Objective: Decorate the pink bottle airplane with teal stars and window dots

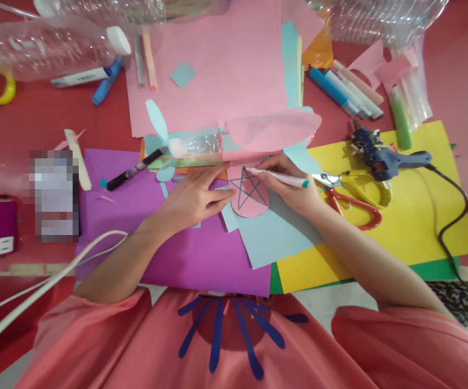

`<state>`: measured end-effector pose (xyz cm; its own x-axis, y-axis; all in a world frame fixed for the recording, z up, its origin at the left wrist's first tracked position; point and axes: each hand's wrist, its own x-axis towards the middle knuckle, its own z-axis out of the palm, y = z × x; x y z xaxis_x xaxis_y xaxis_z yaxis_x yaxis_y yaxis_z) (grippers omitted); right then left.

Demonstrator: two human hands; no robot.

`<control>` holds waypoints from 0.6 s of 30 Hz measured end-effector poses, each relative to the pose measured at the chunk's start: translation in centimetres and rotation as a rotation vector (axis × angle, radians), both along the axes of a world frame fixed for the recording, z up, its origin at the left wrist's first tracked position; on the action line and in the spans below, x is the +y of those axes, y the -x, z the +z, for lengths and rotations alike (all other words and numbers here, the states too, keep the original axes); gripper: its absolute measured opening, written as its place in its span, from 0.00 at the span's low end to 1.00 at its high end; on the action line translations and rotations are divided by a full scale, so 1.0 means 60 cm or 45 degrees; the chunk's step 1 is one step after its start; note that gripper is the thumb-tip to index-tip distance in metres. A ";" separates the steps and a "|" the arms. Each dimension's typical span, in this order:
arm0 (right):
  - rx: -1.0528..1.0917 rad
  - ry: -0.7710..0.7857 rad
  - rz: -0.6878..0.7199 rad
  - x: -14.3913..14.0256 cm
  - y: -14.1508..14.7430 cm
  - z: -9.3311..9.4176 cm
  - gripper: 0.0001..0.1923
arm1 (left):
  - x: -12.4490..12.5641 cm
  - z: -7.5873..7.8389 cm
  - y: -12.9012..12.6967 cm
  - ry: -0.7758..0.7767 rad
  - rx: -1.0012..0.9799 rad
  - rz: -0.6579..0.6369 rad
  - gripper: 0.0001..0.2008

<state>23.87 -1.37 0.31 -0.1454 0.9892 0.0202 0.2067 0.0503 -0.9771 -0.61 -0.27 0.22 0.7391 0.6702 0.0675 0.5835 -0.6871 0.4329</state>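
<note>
From my remote seat, my left hand [195,195] lies flat, fingers together and pressed on the left edge of the pink paper cutout [249,195], which sits on the light blue sheet [276,232] at about centre. At its three o'clock my right hand [293,186] pinches a white marker [278,178], tip on the drawn star [247,189]. I judge the cutout light, floppy and prone to sliding, so best pinned flat near its edge.

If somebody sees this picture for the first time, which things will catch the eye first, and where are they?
At the centre, the right hand holds a white marker with its tip on a pink paper piece bearing a blue star, while the left hand presses flat beside it. Red-handled scissors and a blue glue gun lie to the right on yellow paper.
</note>
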 end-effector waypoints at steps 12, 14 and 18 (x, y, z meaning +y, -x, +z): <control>-0.028 0.024 0.106 0.004 -0.013 -0.030 0.11 | 0.001 0.009 -0.005 -0.069 -0.002 -0.034 0.14; -0.034 -0.014 0.110 0.004 -0.011 -0.020 0.10 | 0.001 0.009 -0.004 -0.060 -0.003 -0.035 0.15; -0.048 -0.014 0.122 0.004 -0.008 -0.011 0.10 | 0.001 0.009 -0.004 -0.035 0.001 -0.022 0.16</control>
<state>24.37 -1.12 -0.33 -0.2398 0.9705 0.0241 0.2369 0.0825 -0.9680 -0.40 -0.23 0.73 0.7506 0.6553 0.0853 0.5717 -0.7087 0.4134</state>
